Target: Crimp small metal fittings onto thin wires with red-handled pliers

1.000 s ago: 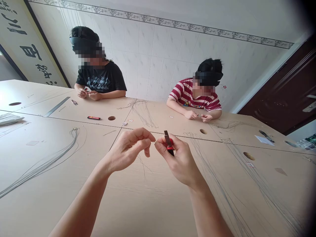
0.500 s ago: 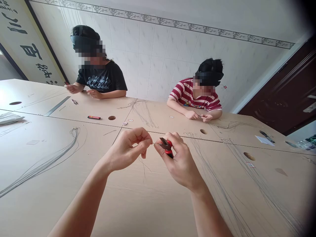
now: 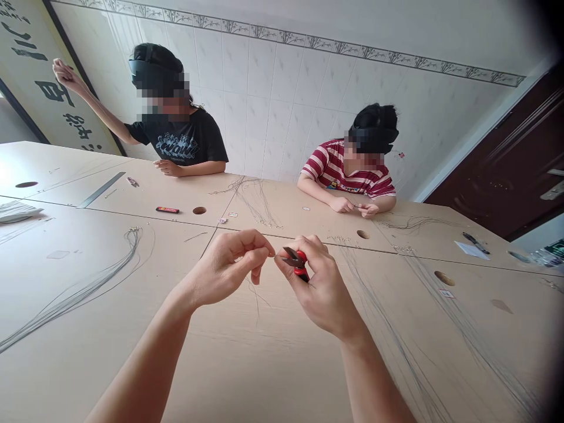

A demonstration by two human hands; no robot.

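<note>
My left hand point(image 3: 229, 264) pinches the end of a thin grey wire point(image 3: 257, 296) that hangs down towards the table. My right hand point(image 3: 319, 282) is wrapped round small red-handled pliers point(image 3: 296, 261), whose dark jaws point left at the wire's tip between my left fingertips. Both hands hover a little above the pale wooden table point(image 3: 247, 358), close together at its middle.
Bundles of thin wires lie on the left point(image 3: 88, 282) and on the right point(image 3: 396, 335). Across the table sit two people: one in a black shirt point(image 3: 180, 141) with an arm raised, one in a striped shirt point(image 3: 348, 170). A red tool point(image 3: 167, 210), a metal ruler point(image 3: 102, 189) and cable holes point(image 3: 199, 210) are farther off.
My right hand has tilted the pliers from upright to pointing left at the wire tip. The person in black has lifted an arm high to the left.
</note>
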